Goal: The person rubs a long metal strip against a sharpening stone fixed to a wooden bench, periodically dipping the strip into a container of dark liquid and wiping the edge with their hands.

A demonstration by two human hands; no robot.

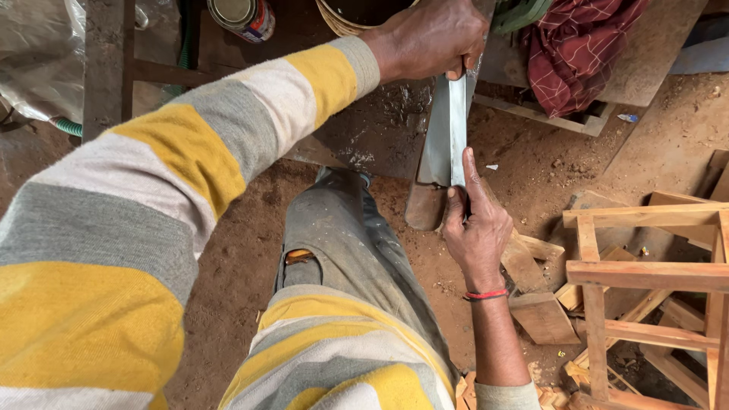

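Plainly risky: left hand (429, 36) clenched on the top end of the flat metal blade (448, 129), right hand (474, 228) pinching its lower end above the dirt floor (531, 163), thumb along the edge, liable to be cut had either grip slipped.
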